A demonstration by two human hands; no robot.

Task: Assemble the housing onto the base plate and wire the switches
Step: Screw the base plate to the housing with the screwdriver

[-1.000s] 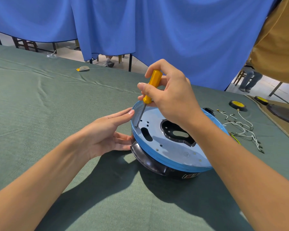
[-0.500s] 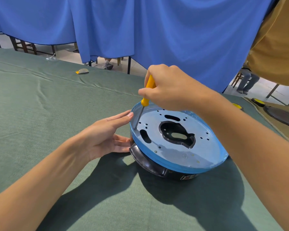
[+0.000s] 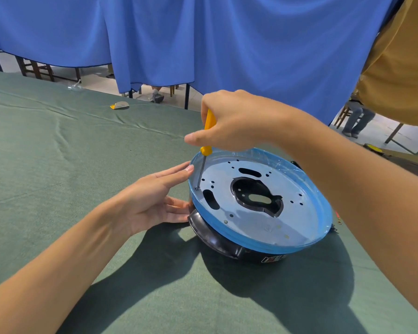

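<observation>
1. Green-clothed bench (image 3: 58, 165) carries the base plate (image 3: 251, 227), a silver perforated disc (blue-rimmed), tilted atop the black housing (image 3: 215, 239).
2. Right hand (image 3: 234, 121) grips a yellow screwdriver (image 3: 209, 121), tip at the plate's left edge; left hand (image 3: 152, 203), fingers straight, touches the rim.
3. Blue curtain (image 3: 251, 44) hangs behind; the right forearm (image 3: 348, 177) covers the plate's far side.

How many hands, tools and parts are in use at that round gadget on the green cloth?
Hands: 2, the left hand touching the plate's edge with straight fingers, and the right hand gripping the tool
Tools: 1, the yellow-handled screwdriver, tip down on the plate
Parts: 2, the base plate and the black housing under it
Total: 5
</observation>
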